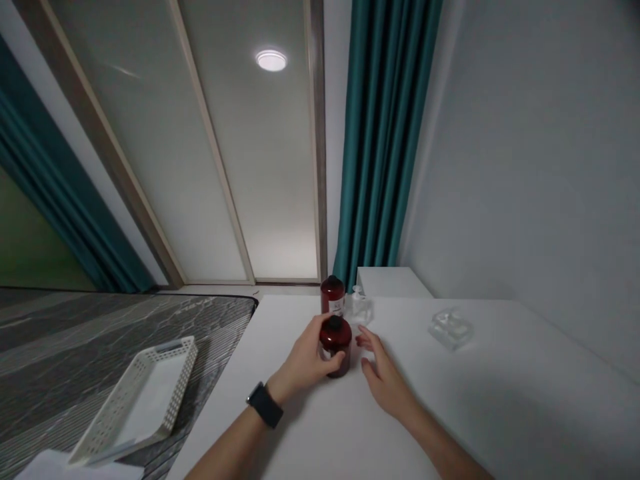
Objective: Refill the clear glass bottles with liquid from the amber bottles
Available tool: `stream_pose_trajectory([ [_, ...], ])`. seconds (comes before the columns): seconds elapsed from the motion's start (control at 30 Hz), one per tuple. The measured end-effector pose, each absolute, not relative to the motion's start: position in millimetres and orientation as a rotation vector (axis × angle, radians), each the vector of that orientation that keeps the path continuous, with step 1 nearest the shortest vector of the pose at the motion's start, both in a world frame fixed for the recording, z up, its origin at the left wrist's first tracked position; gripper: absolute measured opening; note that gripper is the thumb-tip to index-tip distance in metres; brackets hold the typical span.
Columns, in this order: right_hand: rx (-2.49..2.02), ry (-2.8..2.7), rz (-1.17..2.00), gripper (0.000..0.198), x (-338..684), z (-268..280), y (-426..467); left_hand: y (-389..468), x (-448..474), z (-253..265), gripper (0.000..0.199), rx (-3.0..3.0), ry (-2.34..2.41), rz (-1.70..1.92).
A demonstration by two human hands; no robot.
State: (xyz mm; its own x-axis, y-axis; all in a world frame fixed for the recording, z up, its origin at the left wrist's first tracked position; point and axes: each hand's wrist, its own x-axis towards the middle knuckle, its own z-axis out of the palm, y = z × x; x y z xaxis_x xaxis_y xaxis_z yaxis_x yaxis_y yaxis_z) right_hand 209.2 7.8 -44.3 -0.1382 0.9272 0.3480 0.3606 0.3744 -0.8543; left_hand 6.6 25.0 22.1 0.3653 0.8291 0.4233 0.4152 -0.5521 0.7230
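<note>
My left hand [309, 355], with a dark watch on its wrist, is wrapped round a reddish-brown bottle [338, 341] with a black cap, which stands upright on the white table [350, 433]. To the right of that bottle, my right hand [381, 373] is open, fingers apart and curved towards it without visible contact. A second reddish-brown bottle [332, 290], black-capped and with a pale label, stands just behind the held one. Beside it is a clear bottle [359, 307] with a white pump top.
A clear glass-like container [451, 328] sits further right on the table. A white perforated basket [181, 383] rests on the grey patterned surface [210, 320] at the left. Behind the table are a white box-like block [390, 281], a teal curtain [385, 133] and frosted sliding doors [260, 167].
</note>
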Motion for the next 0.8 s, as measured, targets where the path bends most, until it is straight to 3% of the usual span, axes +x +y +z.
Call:
stream_pose_trajectory([
  [0.27,-0.943,-1.459,1.032,0.049,225.4,-32.0,14.7,6.9,29.8,8.3,0.062,2.199,1.111,1.227],
  [0.53,-0.801,-1.796,1.101,0.072,207.9,-18.8,-9.7,-6.5,20.6,19.6,0.029,2.061,1.029,1.363],
  [0.8,-0.792,-1.663,1.181,0.074,198.0,-16.8,-15.4,-8.6,22.4,24.0,0.023,1.975,0.946,1.336],
])
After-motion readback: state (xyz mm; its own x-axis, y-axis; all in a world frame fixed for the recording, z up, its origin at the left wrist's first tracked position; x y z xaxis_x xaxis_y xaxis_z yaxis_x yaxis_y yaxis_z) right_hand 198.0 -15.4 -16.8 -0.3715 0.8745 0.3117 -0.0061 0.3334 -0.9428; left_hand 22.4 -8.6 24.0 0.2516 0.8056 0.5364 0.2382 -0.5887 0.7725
